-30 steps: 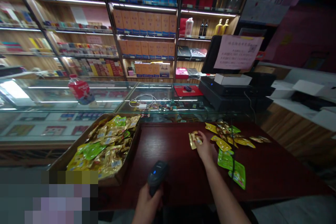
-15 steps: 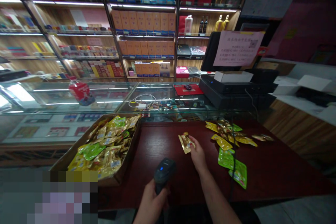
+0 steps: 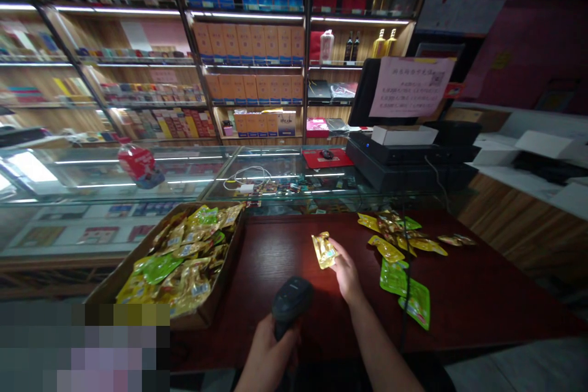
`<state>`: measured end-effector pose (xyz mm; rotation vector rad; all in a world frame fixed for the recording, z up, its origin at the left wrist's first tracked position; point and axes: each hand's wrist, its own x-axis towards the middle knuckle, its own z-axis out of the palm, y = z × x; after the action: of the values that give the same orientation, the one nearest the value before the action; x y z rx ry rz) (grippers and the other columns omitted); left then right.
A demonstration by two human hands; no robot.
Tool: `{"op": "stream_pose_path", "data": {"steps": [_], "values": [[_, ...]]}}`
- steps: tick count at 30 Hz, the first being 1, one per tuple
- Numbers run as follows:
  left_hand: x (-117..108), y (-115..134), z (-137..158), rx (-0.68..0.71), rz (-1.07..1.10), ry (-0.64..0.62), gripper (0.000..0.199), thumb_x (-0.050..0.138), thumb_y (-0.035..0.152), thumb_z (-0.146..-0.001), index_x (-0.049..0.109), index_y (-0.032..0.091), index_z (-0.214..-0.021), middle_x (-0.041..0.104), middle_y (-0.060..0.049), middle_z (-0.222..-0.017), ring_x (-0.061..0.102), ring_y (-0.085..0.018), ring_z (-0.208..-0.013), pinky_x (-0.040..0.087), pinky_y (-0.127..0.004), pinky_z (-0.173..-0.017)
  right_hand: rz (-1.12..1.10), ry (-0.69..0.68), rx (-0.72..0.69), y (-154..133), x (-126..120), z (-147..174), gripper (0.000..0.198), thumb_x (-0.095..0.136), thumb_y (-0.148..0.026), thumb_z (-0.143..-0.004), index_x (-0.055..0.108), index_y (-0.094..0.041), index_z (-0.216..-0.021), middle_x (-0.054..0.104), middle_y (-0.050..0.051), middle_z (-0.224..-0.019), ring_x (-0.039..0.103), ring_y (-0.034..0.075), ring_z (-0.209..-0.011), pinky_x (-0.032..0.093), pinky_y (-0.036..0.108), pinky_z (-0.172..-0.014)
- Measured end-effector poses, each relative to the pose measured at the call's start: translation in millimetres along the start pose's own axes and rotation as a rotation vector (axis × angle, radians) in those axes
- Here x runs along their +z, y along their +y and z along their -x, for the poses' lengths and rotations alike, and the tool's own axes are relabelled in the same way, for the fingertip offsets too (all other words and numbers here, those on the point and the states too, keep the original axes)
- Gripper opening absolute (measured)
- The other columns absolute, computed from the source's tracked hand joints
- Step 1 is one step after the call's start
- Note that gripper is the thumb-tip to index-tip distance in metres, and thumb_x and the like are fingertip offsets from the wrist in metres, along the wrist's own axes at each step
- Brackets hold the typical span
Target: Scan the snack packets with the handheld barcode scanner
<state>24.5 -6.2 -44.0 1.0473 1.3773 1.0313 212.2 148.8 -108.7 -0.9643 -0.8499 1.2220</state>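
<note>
My left hand (image 3: 273,346) is wrapped round the handle of a black barcode scanner (image 3: 292,301), its head tilted toward the middle of the dark red table (image 3: 271,239). In my right hand (image 3: 345,272) a small gold snack packet (image 3: 324,251) is pinched by its right edge, held just above the table. Bright light falls on that packet. Left of my hands stands a cardboard box (image 3: 215,294) heaped with gold, yellow and green snack packets (image 3: 195,257). To the right lie loose packets: yellow ones (image 3: 386,249) and green ones (image 3: 417,303).
A black cable (image 3: 407,282) hangs across the loose packets. Behind the table runs a glass counter (image 3: 193,187) with a red bottle-shaped pack (image 3: 138,164), a white cord (image 3: 248,179) and a red mouse pad (image 3: 324,159). A monitor (image 3: 365,95) stands at the back right.
The scanner has turned a little to the right and its blue light no longer shows. The gold packet is now brightly lit. My right hand has barely moved.
</note>
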Motion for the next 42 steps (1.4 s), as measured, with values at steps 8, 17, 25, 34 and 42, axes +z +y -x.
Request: {"op": "stream_pose_path", "data": {"steps": [8, 17, 25, 34, 42], "values": [[-0.9, -1.2, 1.9, -0.002, 0.009, -0.003, 0.027, 0.066, 0.042, -0.072, 0.058, 0.018, -0.066, 0.051, 0.004, -0.039, 0.045, -0.011, -0.033, 0.033, -0.021, -0.037, 0.009, -0.020, -0.012, 1.5, -3.5, 0.2, 0.045, 0.069, -0.040, -0.076, 0.072, -0.022, -0.117, 0.069, 0.013, -0.130, 0.064, 0.034, -0.119, 0.056, 0.049, -0.094], [2.8, 12.6, -1.4, -0.028, 0.025, -0.032, 0.022, 0.063, 0.039, -0.073, 0.056, 0.019, -0.066, 0.052, 0.004, -0.041, 0.048, -0.012, -0.034, 0.035, -0.021, -0.037, -0.008, -0.037, -0.025, 0.5, -0.2, 0.1, 0.044, 0.069, -0.037, -0.073, 0.073, -0.022, -0.114, 0.074, 0.012, -0.121, 0.068, 0.034, -0.112, 0.055, 0.049, -0.095], [12.8, 16.8, -3.9, -0.026, 0.038, -0.022, 0.023, 0.063, 0.038, -0.071, 0.055, 0.019, -0.063, 0.051, 0.004, -0.040, 0.047, -0.011, -0.033, 0.033, -0.021, -0.035, -0.014, -0.023, -0.023, 3.6, -0.7, -2.0, 0.043, 0.067, -0.033, -0.070, 0.073, -0.022, -0.112, 0.074, 0.012, -0.120, 0.068, 0.034, -0.111, 0.057, 0.049, -0.089], [9.6, 9.4, -5.4, -0.012, 0.067, -0.003, 0.021, 0.061, 0.037, -0.074, 0.054, 0.019, -0.066, 0.052, 0.005, -0.043, 0.049, -0.011, -0.033, 0.035, -0.020, -0.035, 0.017, -0.027, -0.046, 1.4, -1.5, -1.6, 0.041, 0.066, -0.035, -0.072, 0.075, -0.022, -0.110, 0.075, 0.012, -0.118, 0.069, 0.034, -0.109, 0.056, 0.048, -0.093], [18.4, 13.4, -11.4, -0.025, 0.068, 0.002, 0.022, 0.062, 0.038, -0.073, 0.057, 0.017, -0.068, 0.058, 0.002, -0.050, 0.048, -0.010, -0.033, 0.035, -0.020, -0.034, 0.060, -0.027, -0.074, 10.5, -3.4, -6.2, 0.044, 0.063, -0.034, -0.074, 0.073, -0.021, -0.115, 0.074, 0.012, -0.121, 0.070, 0.032, -0.109, 0.055, 0.047, -0.095]]}}
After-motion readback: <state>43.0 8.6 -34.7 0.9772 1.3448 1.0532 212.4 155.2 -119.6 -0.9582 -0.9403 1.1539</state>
